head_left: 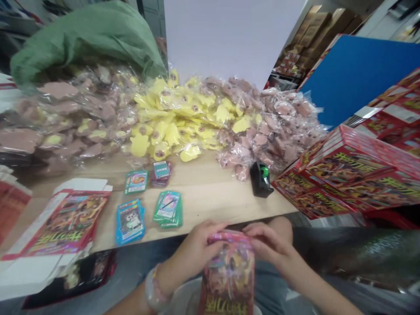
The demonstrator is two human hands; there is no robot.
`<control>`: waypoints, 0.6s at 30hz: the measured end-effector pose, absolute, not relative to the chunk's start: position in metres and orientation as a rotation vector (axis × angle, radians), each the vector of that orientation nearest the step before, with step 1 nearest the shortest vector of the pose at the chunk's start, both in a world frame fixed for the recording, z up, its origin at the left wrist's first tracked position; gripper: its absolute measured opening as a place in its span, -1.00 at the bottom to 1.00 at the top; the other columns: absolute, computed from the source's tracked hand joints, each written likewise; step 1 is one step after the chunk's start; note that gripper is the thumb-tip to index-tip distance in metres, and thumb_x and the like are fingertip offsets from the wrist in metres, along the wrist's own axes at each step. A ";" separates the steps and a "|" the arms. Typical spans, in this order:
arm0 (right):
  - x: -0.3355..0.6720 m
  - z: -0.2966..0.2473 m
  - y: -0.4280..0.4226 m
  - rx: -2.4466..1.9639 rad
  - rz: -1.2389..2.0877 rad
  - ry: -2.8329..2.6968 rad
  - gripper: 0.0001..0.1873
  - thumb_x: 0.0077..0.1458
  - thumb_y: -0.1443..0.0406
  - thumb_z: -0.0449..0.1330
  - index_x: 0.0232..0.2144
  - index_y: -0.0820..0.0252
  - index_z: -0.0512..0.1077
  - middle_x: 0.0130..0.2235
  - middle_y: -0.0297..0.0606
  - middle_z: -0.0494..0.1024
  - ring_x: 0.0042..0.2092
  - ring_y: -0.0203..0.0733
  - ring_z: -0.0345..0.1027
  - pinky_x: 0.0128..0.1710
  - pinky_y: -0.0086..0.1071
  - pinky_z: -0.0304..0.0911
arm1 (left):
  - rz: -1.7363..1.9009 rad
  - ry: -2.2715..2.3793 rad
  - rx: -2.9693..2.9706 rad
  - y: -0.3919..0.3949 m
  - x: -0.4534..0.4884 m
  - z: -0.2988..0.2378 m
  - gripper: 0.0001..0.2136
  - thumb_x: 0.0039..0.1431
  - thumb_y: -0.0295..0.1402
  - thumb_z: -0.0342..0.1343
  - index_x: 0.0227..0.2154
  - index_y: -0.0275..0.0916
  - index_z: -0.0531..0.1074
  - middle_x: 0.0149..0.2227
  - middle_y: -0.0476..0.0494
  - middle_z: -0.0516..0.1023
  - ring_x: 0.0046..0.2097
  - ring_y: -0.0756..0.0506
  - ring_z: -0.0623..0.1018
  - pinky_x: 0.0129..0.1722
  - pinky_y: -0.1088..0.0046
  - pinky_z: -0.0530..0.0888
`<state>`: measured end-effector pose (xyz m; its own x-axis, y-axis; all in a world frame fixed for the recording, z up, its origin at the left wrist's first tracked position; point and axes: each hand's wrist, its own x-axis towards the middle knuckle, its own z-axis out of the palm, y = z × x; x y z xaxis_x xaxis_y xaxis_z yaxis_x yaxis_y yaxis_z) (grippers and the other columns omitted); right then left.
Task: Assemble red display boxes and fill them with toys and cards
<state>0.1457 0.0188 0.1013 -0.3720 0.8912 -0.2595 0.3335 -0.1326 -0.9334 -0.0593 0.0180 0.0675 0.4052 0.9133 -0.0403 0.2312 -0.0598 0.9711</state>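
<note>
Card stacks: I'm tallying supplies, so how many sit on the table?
4: blue stack, front left; larger green stack, front right; smaller green stack, back left; teal-topped stack, back right. Others may be hidden.

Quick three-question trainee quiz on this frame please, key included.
1. What are the left hand and right hand both touching?
2. True or false: in the picture, the tape dispenser stands right of the card stacks.
3. How many card stacks lie on the table? A) two B) four C) six

Key: 1. A printed box. 2. True. 3. B.
</note>
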 end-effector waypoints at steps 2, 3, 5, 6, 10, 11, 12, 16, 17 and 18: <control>0.148 0.100 0.008 -1.385 1.500 -1.549 -0.84 0.04 0.17 0.15 -0.38 0.11 0.44 -0.21 -0.22 0.41 -0.14 -0.18 0.31 -0.14 -0.33 0.26 | 0.687 1.036 1.599 0.021 -0.063 0.070 -0.66 0.07 -0.42 0.06 -0.06 -0.16 0.41 -0.25 -0.09 0.48 -0.21 -0.06 0.45 -0.17 0.45 0.37; 0.150 0.101 0.003 -1.378 1.490 -1.558 -0.85 0.03 0.18 0.16 -0.43 0.12 0.44 -0.22 -0.22 0.41 -0.15 -0.19 0.32 -0.14 -0.34 0.26 | 0.634 0.988 1.632 0.023 -0.064 0.073 -0.69 0.08 -0.41 0.04 -0.08 -0.16 0.42 -0.27 -0.08 0.49 -0.24 -0.05 0.46 -0.22 0.48 0.38; 0.157 0.106 -0.001 -1.357 1.497 -1.613 -0.81 0.05 0.18 0.13 -0.47 0.13 0.45 -0.23 -0.20 0.42 -0.16 -0.19 0.32 -0.13 -0.32 0.25 | 0.528 0.872 1.701 0.028 -0.067 0.084 -0.72 0.12 -0.39 0.00 -0.11 -0.15 0.45 -0.32 -0.05 0.51 -0.32 -0.03 0.47 -0.32 0.53 0.38; 0.163 0.107 0.001 -1.350 1.488 -1.640 -0.81 0.04 0.16 0.13 -0.46 0.12 0.46 -0.18 -0.19 0.42 -0.12 -0.16 0.31 -0.09 -0.30 0.23 | 0.505 0.837 1.741 0.033 -0.069 0.091 -0.73 0.14 -0.38 -0.02 -0.11 -0.14 0.45 -0.34 -0.03 0.52 -0.34 -0.03 0.48 -0.35 0.54 0.38; 0.203 0.100 0.058 -1.706 1.121 -1.368 -0.61 0.00 0.11 0.15 -0.09 0.05 0.36 0.09 -0.21 0.24 0.05 -0.09 0.18 0.01 -0.23 0.15 | 0.806 1.065 2.002 0.073 -0.068 0.112 -0.65 0.17 -0.37 -0.03 0.04 -0.16 0.30 -0.13 -0.11 0.47 -0.13 -0.08 0.45 -0.13 0.46 0.36; 0.214 0.094 0.082 -1.851 1.015 -1.208 -0.57 0.03 0.12 0.12 -0.02 0.04 0.29 0.12 -0.22 0.21 0.03 -0.10 0.20 -0.02 -0.22 0.18 | 0.885 1.131 2.079 0.086 -0.065 0.114 -0.63 0.17 -0.37 -0.03 0.05 -0.20 0.27 -0.07 -0.16 0.44 -0.06 -0.10 0.42 -0.06 0.42 0.33; 0.222 0.087 0.107 -1.938 0.993 -1.109 -0.57 0.07 0.14 0.08 0.00 0.07 0.25 0.11 -0.17 0.21 -0.01 -0.10 0.23 -0.06 -0.19 0.21 | 0.912 1.165 2.153 0.099 -0.059 0.115 -0.64 0.17 -0.38 -0.04 0.05 -0.24 0.27 -0.04 -0.20 0.41 -0.03 -0.12 0.40 -0.02 0.39 0.31; 0.239 0.065 0.184 -2.066 1.238 -0.885 -0.71 0.08 0.24 0.12 -0.16 0.28 0.33 -0.16 -0.16 0.41 -0.24 -0.19 0.36 -0.26 -0.20 0.32 | 0.627 1.145 2.296 0.135 -0.036 0.111 -0.75 0.19 -0.38 -0.09 -0.09 -0.26 0.33 -0.14 -0.22 0.46 -0.13 -0.13 0.45 -0.11 0.37 0.35; 0.240 0.062 0.192 -2.060 1.301 -0.840 -0.76 0.08 0.27 0.13 -0.21 0.30 0.34 -0.23 -0.20 0.44 -0.28 -0.22 0.36 -0.30 -0.23 0.33 | 0.550 1.157 2.294 0.140 -0.032 0.110 -0.76 0.19 -0.39 -0.10 -0.11 -0.25 0.33 -0.17 -0.22 0.47 -0.16 -0.14 0.47 -0.15 0.38 0.36; 0.240 0.060 0.195 -2.038 1.345 -0.804 -0.81 0.07 0.29 0.13 -0.26 0.31 0.35 -0.28 -0.23 0.45 -0.31 -0.24 0.37 -0.32 -0.25 0.34 | 0.483 1.172 2.288 0.144 -0.030 0.111 -0.77 0.18 -0.39 -0.10 -0.13 -0.25 0.33 -0.20 -0.22 0.48 -0.19 -0.14 0.48 -0.19 0.38 0.37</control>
<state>0.2401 0.1951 0.0599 0.3160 0.7395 -0.5945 0.1741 -0.6611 -0.7298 -0.0301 0.1440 0.1105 0.5618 0.8237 0.0765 0.6383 -0.4905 0.5933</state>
